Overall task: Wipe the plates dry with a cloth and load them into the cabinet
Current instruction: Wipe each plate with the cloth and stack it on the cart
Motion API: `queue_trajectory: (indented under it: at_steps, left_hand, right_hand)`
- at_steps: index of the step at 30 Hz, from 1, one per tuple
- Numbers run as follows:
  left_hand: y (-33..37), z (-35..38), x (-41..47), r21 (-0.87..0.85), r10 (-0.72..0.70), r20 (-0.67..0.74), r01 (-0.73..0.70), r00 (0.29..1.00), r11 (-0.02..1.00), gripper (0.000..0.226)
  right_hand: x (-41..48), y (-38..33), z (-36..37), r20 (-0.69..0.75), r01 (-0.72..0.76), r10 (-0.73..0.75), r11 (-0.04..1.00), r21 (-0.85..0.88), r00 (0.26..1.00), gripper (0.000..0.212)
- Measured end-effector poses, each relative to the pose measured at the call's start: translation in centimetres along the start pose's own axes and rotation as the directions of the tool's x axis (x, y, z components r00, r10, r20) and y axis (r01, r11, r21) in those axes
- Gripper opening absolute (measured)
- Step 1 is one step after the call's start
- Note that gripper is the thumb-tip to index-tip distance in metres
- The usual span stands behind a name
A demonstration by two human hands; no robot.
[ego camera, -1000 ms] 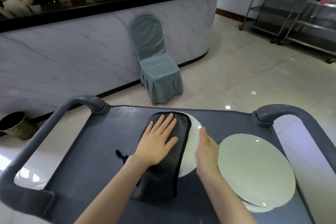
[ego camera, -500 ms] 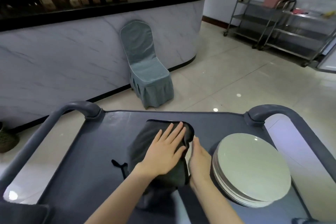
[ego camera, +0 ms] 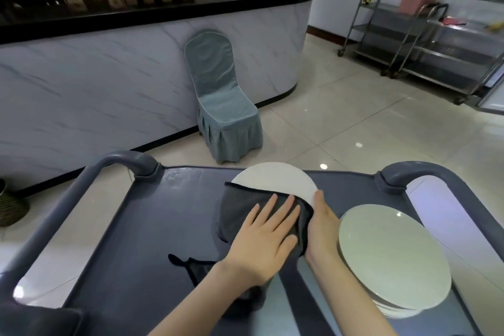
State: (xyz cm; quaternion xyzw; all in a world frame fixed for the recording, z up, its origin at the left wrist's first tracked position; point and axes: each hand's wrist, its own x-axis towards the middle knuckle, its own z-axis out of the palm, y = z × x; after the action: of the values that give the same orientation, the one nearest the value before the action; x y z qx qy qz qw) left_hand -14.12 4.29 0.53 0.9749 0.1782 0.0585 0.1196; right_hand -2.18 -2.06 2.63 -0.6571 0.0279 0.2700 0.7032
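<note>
A white plate [ego camera: 275, 176] lies on the grey cart top [ego camera: 163, 226], its near half covered by a dark grey cloth [ego camera: 240, 207]. My left hand [ego camera: 266, 237] presses flat on the cloth with straight, spread fingers. My right hand [ego camera: 321, 224] holds the plate's right edge, thumb on top and fingers hidden below. A stack of white plates [ego camera: 392, 259] sits just right of that hand. No cabinet is in view.
Raised grey cart handles curve at the far left [ego camera: 122, 162] and far right [ego camera: 409, 172]. Beyond the cart stand a covered chair [ego camera: 223, 106], a marble-fronted counter [ego camera: 109, 84] and steel trolleys [ego camera: 425, 43]. A woven basket [ego camera: 11, 207] is on the floor at left.
My left hand has drawn the cloth back toward me, uncovering the far half of the plate. My right hand stays on the plate's edge. The view has shifted.
</note>
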Motion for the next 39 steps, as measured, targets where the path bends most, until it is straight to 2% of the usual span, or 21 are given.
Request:
queue_trajectory:
  at_steps: [4, 8, 12, 19, 25, 28, 31, 35, 39]
  left_hand:
    - [-3.0, -0.7, 2.8, -0.009, -0.115, 0.013, 0.115, 0.993, 0.993, 0.061]
    - [-5.9, -1.8, 2.7, -0.017, -0.182, -0.009, 0.181, 0.983, 0.983, 0.064]
    - [-6.2, -2.3, 0.6, 0.033, -0.15, 0.007, 0.149, 0.989, 0.988, 0.066]
    - [-1.6, -0.6, 0.5, 0.02, -0.06, 0.028, 0.059, 0.998, 0.998, 0.066]
    - [-4.1, -0.5, 4.2, 0.007, -0.098, 0.006, 0.098, 0.995, 0.995, 0.063]
    - [-6.4, -1.2, 4.1, 0.012, -0.15, -0.01, 0.15, 0.989, 0.989, 0.064]
    - [-6.8, -1.7, 2.7, 0.066, -0.135, -0.019, 0.136, 0.991, 0.988, 0.066]
    - [-3.5, -1.4, 0.5, -0.008, -0.086, 0.018, 0.086, 0.996, 0.996, 0.062]
    - [-0.2, -0.5, 0.6, -0.019, -0.048, 0.006, 0.048, 0.999, 0.999, 0.065]
  right_hand:
    - [-1.1, 1.6, 1.1, 0.069, -0.069, 0.073, 0.997, -0.046, 0.995, 0.037]
    - [-0.3, 0.1, 1.4, 0.034, -0.037, 0.039, 0.998, -0.056, 0.999, 0.038]
    - [1.6, -2.1, 0.7, -0.025, 0.001, -0.002, 1.0, -0.01, 1.0, 0.044]
    - [1.4, -1.2, 1.2, -0.013, -0.012, 0.012, 1.0, 0.001, 1.0, 0.034]
    - [-0.7, 1.5, 1.7, 0.086, -0.087, 0.088, 0.996, -0.02, 0.992, 0.031]
    - [-0.1, 0.1, 1.3, 0.058, -0.06, 0.062, 0.997, -0.043, 0.996, 0.036]
    - [1.0, -1.8, 0.6, 0.002, -0.015, 0.015, 0.999, -0.028, 1.0, 0.038]
    - [2.4, -3.1, 0.1, -0.071, -0.004, 0.006, 0.999, 0.032, 0.997, 0.036]
    - [1.8, -2.0, 0.3, -0.053, -0.012, 0.014, 0.999, 0.031, 0.999, 0.032]
